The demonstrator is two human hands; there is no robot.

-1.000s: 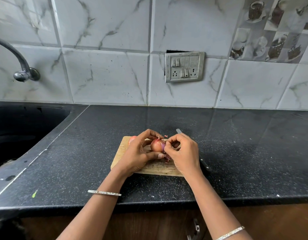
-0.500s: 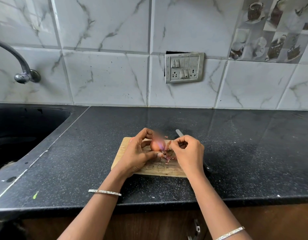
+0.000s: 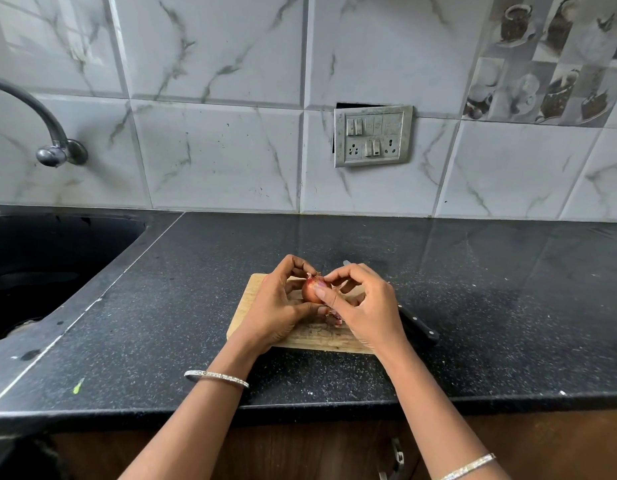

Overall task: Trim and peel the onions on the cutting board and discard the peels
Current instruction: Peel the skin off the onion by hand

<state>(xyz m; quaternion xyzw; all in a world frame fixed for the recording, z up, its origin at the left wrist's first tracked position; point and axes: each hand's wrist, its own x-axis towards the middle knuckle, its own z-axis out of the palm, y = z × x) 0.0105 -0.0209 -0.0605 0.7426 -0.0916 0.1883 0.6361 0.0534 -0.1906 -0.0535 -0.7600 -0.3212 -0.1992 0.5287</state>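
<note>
A small reddish onion is held just above the wooden cutting board. My left hand grips it from the left, fingers over the top and thumb under it. My right hand pinches the skin at the onion's top with its fingertips, thumb lying across the onion's front. A few purple peel scraps lie on the board below the hands. A black-handled knife rests on the counter beside the board's right edge, mostly hidden behind my right hand.
The board lies on a black speckled counter near its front edge. A dark sink with a tap is at the left. A switch plate is on the tiled wall behind.
My right hand has come back to the onion's top after pulling away to the right. The onion has been turned in my left hand, and more peel scraps lie on the board.
</note>
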